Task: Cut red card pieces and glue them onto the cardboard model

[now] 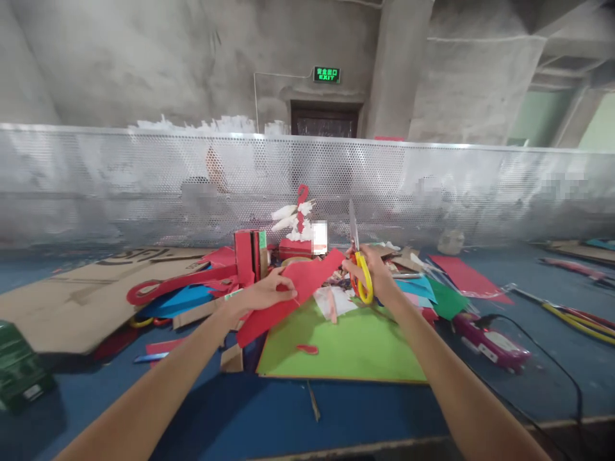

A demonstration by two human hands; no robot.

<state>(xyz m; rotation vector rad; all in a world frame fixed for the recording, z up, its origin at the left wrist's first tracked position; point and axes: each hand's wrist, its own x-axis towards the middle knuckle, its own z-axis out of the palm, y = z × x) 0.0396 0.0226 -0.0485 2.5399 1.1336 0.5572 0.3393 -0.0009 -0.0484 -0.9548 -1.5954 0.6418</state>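
Note:
A red paper sheet (312, 282) slants upward to the right, pinched between the thumb and fingers of my left hand (269, 291). My right hand (379, 269) is closed around the yellow and red handles of a pair of scissors (364, 278), whose blades point up and away from the paper. The fingertips of that hand are close to the sheet's upper right end; whether they touch it I cannot tell. Below lies a green board (346, 352) with a small red scrap (307, 349) and a crumpled white piece (336, 302) on it.
Flat brown cardboard (81, 288) lies on the left, near a red box-shaped piece (245, 256). White flowers on a red stand (293, 221) rise at the back before a perforated metal screen (168, 186). A purple device (492, 342) with a black cable is on the right.

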